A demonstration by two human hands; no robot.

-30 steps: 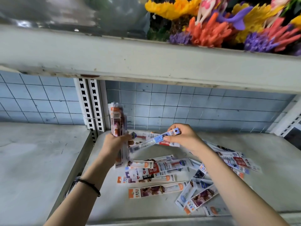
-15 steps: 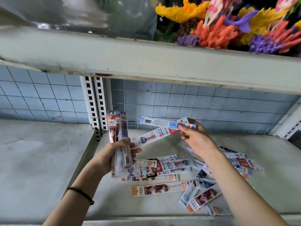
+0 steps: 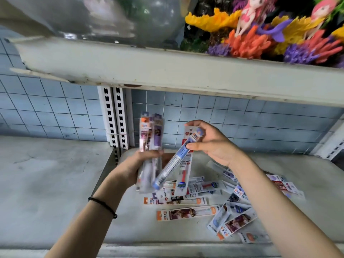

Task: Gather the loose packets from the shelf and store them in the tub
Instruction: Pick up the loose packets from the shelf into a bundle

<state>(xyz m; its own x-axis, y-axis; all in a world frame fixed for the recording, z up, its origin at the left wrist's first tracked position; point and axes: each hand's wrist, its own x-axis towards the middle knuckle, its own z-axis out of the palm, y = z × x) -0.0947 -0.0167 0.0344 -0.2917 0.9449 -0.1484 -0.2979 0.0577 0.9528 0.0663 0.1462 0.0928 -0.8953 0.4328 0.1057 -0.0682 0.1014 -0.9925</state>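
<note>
My left hand (image 3: pixel 136 167) grips an upright bundle of packets (image 3: pixel 151 135) near the shelf's left post. My right hand (image 3: pixel 212 144) pinches two long packets by their top ends: a blue one (image 3: pixel 172 167) slanting down towards the bundle and a white one with a red strip (image 3: pixel 184 174) hanging behind it. Several loose packets (image 3: pixel 188 214) lie scattered on the grey shelf (image 3: pixel 316 175) below and to the right of my hands. No tub is in view.
An upper shelf board (image 3: pixel 167 71) overhangs the work area, carrying coloured plastic corals and doll figures (image 3: pixel 260 34) and a clear bag (image 3: pixel 111 17). A slotted white upright (image 3: pixel 115 116) stands against the blue tiled wall. A second grey shelf (image 3: pixel 46 183) lies to the left.
My right hand swung its two packets from near level to steeply slanted, lower ends now at the left hand's bundle. My left hand lifted the bundle slightly.
</note>
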